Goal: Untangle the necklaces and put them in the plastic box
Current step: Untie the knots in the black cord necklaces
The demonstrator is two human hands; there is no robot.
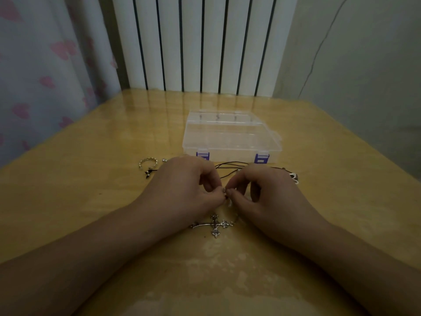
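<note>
Hands, left [186, 185] and right [262, 190], fingertips curled together, pinch necklace [225, 197].

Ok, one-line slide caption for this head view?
Both hands, left hand and right hand, pinch a necklace chain above its cross pendant, the closed plastic box waiting behind on the table.

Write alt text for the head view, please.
Left hand and right hand pinch a tangle of necklaces together on a wooden table; a cross pendant lies below them, a closed plastic box beyond.
</note>
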